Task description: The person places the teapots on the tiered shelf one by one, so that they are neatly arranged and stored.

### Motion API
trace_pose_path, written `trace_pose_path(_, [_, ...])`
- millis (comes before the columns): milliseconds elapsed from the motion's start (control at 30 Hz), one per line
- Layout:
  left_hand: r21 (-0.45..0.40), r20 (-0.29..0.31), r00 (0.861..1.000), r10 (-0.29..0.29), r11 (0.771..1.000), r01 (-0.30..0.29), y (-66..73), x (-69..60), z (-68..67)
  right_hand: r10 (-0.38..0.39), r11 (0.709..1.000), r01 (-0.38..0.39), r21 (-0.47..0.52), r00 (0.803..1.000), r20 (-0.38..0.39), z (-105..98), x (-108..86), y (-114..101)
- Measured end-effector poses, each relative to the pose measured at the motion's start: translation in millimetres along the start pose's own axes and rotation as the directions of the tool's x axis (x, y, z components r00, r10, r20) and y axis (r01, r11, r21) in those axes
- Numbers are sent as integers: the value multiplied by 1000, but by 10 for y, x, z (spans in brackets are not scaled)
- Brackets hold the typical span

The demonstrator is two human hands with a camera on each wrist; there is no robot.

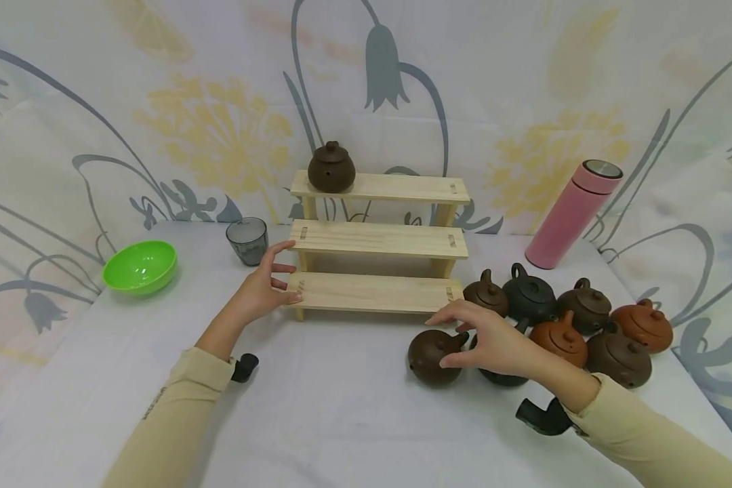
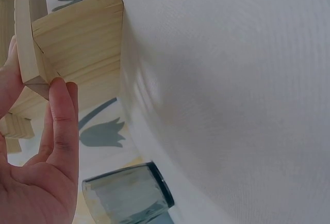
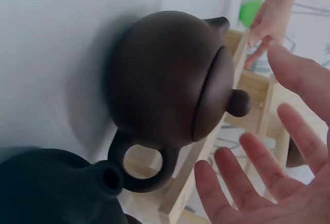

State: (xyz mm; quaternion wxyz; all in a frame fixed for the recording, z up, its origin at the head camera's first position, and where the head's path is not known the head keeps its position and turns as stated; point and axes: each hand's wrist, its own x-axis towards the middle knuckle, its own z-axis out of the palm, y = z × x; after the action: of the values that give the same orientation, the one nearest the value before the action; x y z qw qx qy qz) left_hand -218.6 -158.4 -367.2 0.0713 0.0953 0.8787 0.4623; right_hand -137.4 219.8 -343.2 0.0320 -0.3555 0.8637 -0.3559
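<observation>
My left hand (image 1: 260, 290) grips the left end of the lowest step of a three-step wooden shelf (image 1: 366, 293). Thumb and fingers lie on either side of the board (image 2: 32, 53) in the left wrist view. Over a dark brown teapot (image 1: 425, 358) on the table hovers my right hand (image 1: 494, 339), fingers spread. The right wrist view has a gap between that hand (image 3: 289, 182) and the teapot's knobbed lid (image 3: 214, 97). Another brown teapot (image 1: 331, 169) stands on the top step, at its left.
Several teapots crowd the table's right side, including a black one (image 1: 529, 296) and an orange-brown one (image 1: 642, 325). Behind them a pink flask (image 1: 572, 215) stands. Left of the shelf are a grey glass (image 1: 247, 242) and a green bowl (image 1: 140, 268).
</observation>
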Motion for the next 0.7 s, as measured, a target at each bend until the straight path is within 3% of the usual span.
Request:
trace_pose_path(300, [-6,-2,1000,5,1000,-5,11,3,-4,108,993,-98,-64,979,174,49,-19,17])
trace_pose_path(700, [-29,4,1000,-4,1000,4,-18,-4,3,136,989,-122,-85,973,187,172,23,52])
